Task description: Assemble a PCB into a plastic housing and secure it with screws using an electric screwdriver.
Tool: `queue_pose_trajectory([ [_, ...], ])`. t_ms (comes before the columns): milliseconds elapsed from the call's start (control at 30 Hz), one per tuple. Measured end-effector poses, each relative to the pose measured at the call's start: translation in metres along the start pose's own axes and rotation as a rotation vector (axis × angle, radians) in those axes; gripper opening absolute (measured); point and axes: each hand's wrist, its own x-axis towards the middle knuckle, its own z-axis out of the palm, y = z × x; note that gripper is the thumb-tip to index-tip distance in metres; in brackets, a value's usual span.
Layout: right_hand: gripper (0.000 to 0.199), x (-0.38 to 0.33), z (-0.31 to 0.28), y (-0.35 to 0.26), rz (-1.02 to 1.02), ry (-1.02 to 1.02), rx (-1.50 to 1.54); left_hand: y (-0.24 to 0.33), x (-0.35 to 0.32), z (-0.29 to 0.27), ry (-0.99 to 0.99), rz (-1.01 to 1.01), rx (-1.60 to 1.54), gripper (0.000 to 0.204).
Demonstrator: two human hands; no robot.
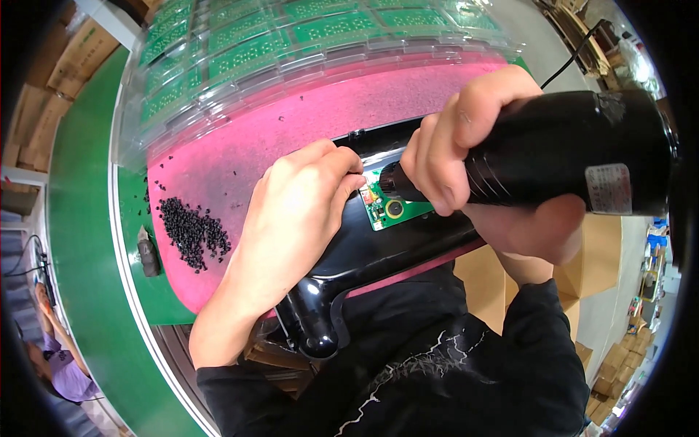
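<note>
My right hand [473, 138] is wrapped round a thick black electric screwdriver [546, 156], held nearly level. Its ribbed nose points left, over a small green circuit board [384, 215]. That board sits in a long, glossy black plastic housing [353, 247] with a rounded arm at its near left end. From the left, my left hand [298, 207] reaches across the housing. Its thumb and forefinger are pinched together at the board's left edge, beside the screwdriver's nose; whatever lies between them is hidden. The screwdriver's bit cannot be made out.
A pink mat [255, 138] lies under the housing. Small black screws [193, 237] are heaped on its left side, with a dark wrapped stub [148, 253] nearby. Clear plastic trays [247, 54] of green boards stand behind. Cardboard [484, 280] is at the near right; another person [65, 371] is far left.
</note>
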Motion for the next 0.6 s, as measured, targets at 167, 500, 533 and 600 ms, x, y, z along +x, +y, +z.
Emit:
queue_pose_trajectory([
  [167, 0.071, 0.008, 0.024, 0.014, -0.147, 0.280, 0.014, 0.000, -0.003, -0.001, 0.025, -0.001, 0.075, 0.009],
  [500, 0.060, 0.019, 0.020, 0.023, -0.204, 0.261, -0.135, 0.000, -0.005, 0.000, 0.019, 0.065, 0.197, 0.012],
  [533, 0.060, 0.016, 0.020, 0.021, -0.200, 0.260, -0.120, -0.002, -0.004, 0.001, -0.058, -0.006, 0.127, 0.012],
  [600, 0.061, 0.011, 0.025, 0.017, -0.196, 0.292, -0.112, -0.005, -0.005, 0.000, -0.087, -0.016, 0.104, 0.013],
])
